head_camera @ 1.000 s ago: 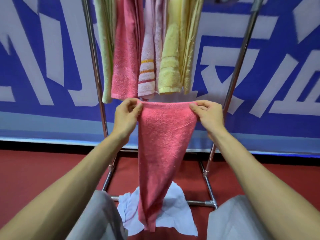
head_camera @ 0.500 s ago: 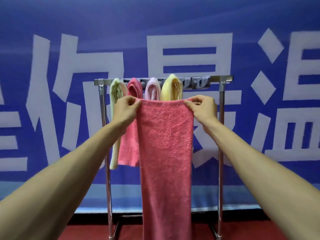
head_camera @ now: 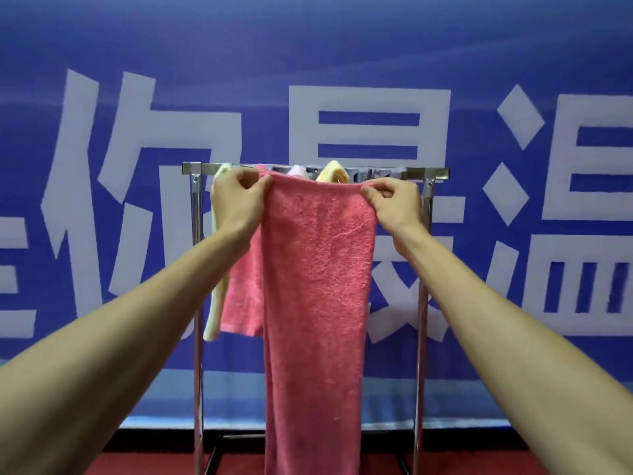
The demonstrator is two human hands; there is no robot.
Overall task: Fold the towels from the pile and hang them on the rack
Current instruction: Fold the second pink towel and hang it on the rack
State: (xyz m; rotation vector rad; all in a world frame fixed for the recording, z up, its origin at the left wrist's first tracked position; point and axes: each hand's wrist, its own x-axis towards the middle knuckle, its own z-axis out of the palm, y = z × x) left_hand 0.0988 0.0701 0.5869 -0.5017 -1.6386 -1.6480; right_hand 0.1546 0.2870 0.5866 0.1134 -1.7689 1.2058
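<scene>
**Status: hanging step, fifth towel**

1. Hands. The left hand (head_camera: 239,197) pinches the upper left corner of the held towel (head_camera: 318,269) between thumb and curled fingers. The right hand (head_camera: 394,200) pinches the upper right corner the same way. Both arms are stretched forward.

2. Held towel. Its top edge is taut between the two hands. The rest hangs straight down below them as a long narrow strip and runs out of view at the bottom. Judged by its width, the lengthwise fold is done. The top edge sits at about the height of the rack (head_camera: 428,172) bar and in front of it. It is not yet draped over the bar.

3. Completed work. Four towels hang on the bar:
   - a green towel (head_camera: 214,303), behind and below the left hand;
   - a hung pink towel (head_camera: 243,296), just right of it, partly covered by the left wrist;
   - a pale towel (head_camera: 296,170) and a yellow towel (head_camera: 334,171), showing above the edge between the hands.

4. Remaining work. The held towel has to go up and over the bar. A bare stretch of bar lies behind and above the right hand, between the yellow towel and the right post, and looks like the free slot.

5. The pile is out of view, so the number of towels left cannot be told.
</scene>
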